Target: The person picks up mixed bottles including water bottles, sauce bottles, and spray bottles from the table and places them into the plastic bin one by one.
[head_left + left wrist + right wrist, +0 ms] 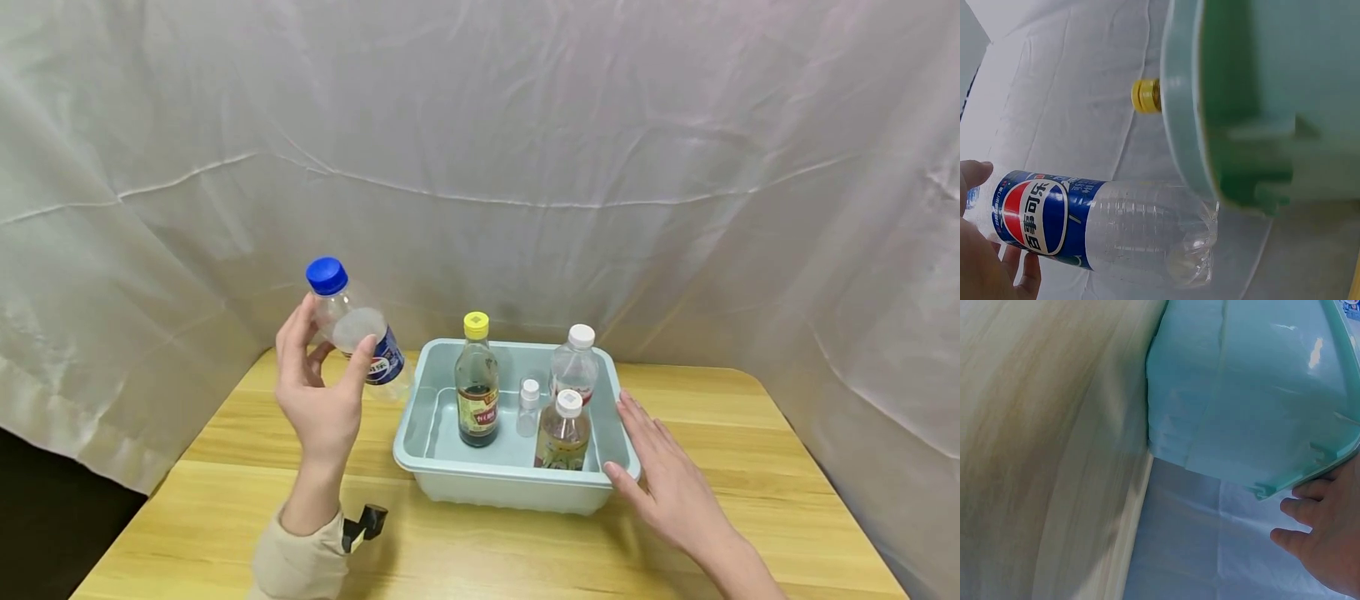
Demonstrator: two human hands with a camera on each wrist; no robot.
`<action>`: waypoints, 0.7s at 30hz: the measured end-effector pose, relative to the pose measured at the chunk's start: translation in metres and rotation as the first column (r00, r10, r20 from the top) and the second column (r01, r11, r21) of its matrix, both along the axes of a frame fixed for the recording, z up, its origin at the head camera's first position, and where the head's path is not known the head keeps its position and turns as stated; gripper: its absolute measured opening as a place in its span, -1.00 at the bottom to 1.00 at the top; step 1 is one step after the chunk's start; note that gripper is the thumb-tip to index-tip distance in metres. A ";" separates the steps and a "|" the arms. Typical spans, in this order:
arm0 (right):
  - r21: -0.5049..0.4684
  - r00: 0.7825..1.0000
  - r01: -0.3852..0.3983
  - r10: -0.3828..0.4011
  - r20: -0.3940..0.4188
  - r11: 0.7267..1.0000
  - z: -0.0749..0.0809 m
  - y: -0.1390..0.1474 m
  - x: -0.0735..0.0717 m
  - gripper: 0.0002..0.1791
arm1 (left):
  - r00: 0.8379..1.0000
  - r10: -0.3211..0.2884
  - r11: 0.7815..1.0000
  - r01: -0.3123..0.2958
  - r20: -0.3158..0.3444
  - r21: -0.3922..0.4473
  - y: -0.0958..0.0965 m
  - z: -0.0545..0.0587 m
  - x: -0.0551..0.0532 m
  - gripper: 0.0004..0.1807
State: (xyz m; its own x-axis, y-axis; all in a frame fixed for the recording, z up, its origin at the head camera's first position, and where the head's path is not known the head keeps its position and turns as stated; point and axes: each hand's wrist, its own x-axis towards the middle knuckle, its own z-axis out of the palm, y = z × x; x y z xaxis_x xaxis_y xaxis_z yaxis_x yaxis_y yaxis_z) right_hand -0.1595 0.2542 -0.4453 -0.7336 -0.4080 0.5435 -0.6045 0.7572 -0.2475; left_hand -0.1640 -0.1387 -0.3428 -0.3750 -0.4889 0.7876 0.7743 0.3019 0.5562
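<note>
My left hand (pixel 321 408) grips a clear plastic Pepsi bottle (pixel 362 337) with a blue cap and blue label, tilted in the air left of a pale blue-green plastic basin (pixel 510 479). In the left wrist view, the Pepsi bottle (pixel 1141 225) lies across the picture, its base overlapping the basin's rim (pixel 1188 125). My right hand (pixel 667 479) rests at the basin's right rim with fingers extended. In the right wrist view, the fingertips (pixel 1300 509) lie right along the rim. Inside the basin, a yellow-capped glass bottle with dark liquid (pixel 478 392) stands upright.
Also in the basin are a small clear white-capped bottle (pixel 528 408), a clear bottle with a white cap (pixel 575 367) and a labelled bottle with a white cap (pixel 564 433). The basin sits on a wooden table (pixel 720 433); a grey curtain (pixel 480 167) hangs behind.
</note>
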 end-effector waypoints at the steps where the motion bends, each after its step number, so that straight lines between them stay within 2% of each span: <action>1: -0.001 1.000 0.000 0.000 0.002 1.000 0.000 0.000 0.000 -0.13 | 1.000 -0.010 1.000 0.010 -0.002 -0.004 0.002 0.000 0.001 -0.26; 11: -0.010 1.000 -0.013 0.012 -0.001 1.000 -0.001 0.002 0.000 -0.12 | 0.991 -0.128 0.987 0.131 0.032 -0.095 0.028 -0.005 0.008 -0.26; 21: -0.014 1.000 -0.023 0.023 -0.003 1.000 0.000 0.001 -0.001 -0.13 | 0.955 -0.278 0.944 0.291 0.101 -0.153 0.054 -0.019 0.006 -0.26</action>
State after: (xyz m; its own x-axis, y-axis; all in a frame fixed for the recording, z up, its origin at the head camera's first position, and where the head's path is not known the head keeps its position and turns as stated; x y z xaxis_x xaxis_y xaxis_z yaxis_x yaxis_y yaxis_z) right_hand -0.1604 0.2549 -0.4458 -0.7226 -0.4169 0.5514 -0.6224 0.7394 -0.2567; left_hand -0.1584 -0.0846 -0.3621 -0.5420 -0.2190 0.8114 0.7983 0.1677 0.5785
